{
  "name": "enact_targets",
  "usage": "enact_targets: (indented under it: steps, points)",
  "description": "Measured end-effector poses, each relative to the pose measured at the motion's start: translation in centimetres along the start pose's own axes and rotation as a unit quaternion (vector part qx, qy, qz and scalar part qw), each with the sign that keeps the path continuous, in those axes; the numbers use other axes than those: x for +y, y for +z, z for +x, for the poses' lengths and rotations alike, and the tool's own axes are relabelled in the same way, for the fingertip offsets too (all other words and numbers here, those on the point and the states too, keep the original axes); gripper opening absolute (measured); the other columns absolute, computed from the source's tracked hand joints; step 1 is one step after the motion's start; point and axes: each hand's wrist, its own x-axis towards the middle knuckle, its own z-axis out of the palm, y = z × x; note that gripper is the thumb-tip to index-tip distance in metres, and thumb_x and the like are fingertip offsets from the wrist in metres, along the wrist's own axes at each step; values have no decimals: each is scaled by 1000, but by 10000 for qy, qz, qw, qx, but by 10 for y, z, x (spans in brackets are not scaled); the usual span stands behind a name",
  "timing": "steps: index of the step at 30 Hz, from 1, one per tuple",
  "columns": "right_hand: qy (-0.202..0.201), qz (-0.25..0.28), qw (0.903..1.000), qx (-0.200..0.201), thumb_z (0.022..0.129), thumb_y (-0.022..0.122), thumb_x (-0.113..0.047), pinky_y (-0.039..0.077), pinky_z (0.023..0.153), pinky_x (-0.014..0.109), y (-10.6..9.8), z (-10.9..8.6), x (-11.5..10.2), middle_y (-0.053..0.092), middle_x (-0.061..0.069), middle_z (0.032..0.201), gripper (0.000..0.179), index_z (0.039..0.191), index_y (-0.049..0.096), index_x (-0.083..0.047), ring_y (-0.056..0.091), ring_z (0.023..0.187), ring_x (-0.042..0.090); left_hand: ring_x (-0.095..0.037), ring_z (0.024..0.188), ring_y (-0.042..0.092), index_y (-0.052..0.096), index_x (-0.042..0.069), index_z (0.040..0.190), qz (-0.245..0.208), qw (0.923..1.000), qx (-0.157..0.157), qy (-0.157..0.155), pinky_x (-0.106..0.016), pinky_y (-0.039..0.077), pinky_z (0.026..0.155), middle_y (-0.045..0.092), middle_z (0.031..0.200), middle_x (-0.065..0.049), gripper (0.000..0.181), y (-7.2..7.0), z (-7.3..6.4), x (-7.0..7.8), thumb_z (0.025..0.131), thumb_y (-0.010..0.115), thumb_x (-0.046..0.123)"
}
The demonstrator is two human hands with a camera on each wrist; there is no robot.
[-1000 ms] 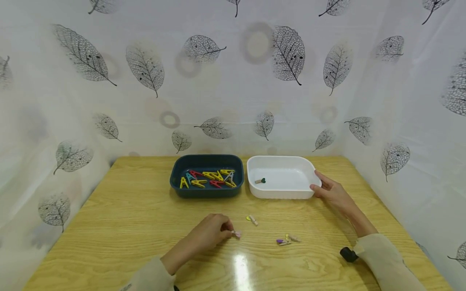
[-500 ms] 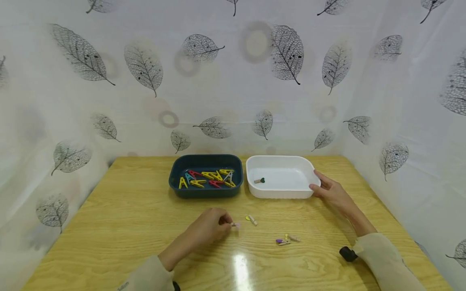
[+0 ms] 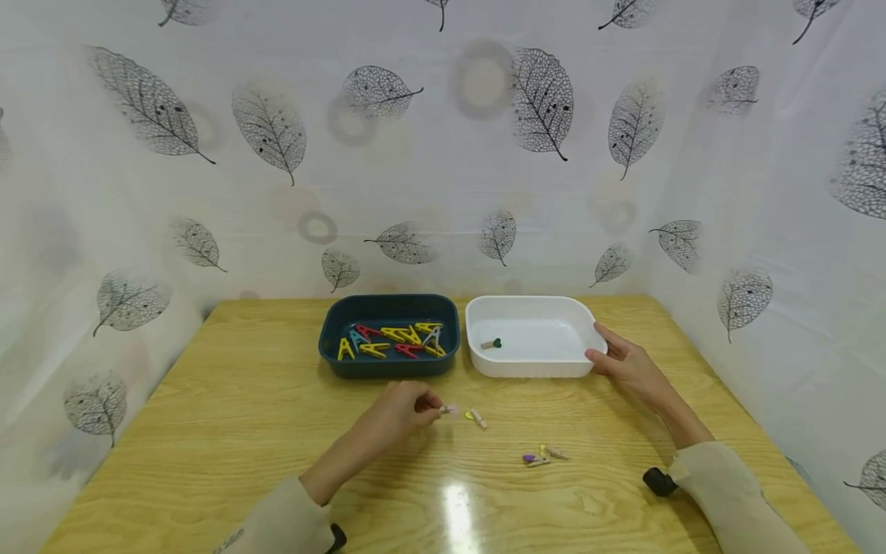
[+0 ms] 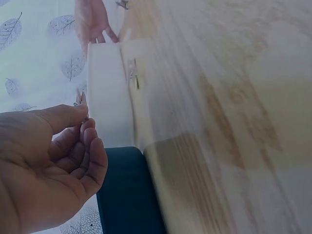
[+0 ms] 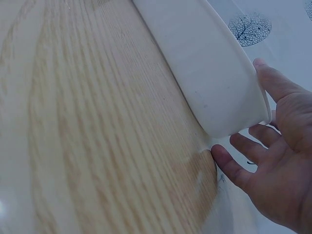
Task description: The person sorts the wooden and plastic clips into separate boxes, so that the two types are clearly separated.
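Note:
My left hand [image 3: 403,408] pinches a small wooden clothespin [image 3: 449,409] with a pink ornament between thumb and fingertips, just above the table. In the left wrist view its two legs stick up past the thumb. At the back right, my right hand [image 3: 631,375] holds the right end of a white plastic basin [image 3: 547,338], thumb at the rim and fingers against the end wall, as the right wrist view shows. Inside the basin lies a wooden clothespin [image 3: 491,344] with a dark green heart. Beside the left fingertips is a wooden clothespin [image 3: 479,419] with a yellow disc.
Left of the white basin stands a dark blue basin [image 3: 388,368] with several yellow, red, blue and grey plastic clothespins. Nearer the front right, a clothespin with a purple ornament [image 3: 529,458] lies by another with a yellow one [image 3: 556,452]. A leaf-patterned curtain [image 3: 443,185] surrounds the table.
My left hand has lifted the pink clothespin and moved it away from me, toward the basins. The right hand keeps its hold on the white basin.

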Motion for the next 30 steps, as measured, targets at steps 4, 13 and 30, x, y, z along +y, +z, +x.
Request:
enact_targets:
  steps: [4, 13, 30]
  points:
    - [12, 16, 10000, -8, 105, 64, -27, 47, 94, 9, 0, 0, 1, 12, 20, 169, 81, 165, 13, -5, 18, 152, 42, -9, 74, 58, 76, 4, 95, -8, 10000, 97, -15, -23, 52, 64, 68, 85, 4, 6, -1, 6, 5, 95, 75, 9]
    - [4, 27, 10000, -3, 106, 63, -26, 46, 95, 9, 0, -2, 1, 11, 21, 169, 81, 164, 12, -4, 18, 152, 42, -7, 75, 59, 76, 2, 93, -13, 9990, 379, 249, -22, 53, 66, 70, 85, 2, 7, -3, 23, 17, 95, 75, 9]
    - [35, -211, 9997, 81, 104, 65, -29, 44, 94, 7, 1, -1, -3, 14, 19, 169, 82, 165, 14, -5, 22, 152, 40, -12, 78, 61, 77, 5, 97, 163, 9977, 651, 48, -26, 55, 70, 71, 91, -2, 5, -10, 58, 32, 95, 75, 9]
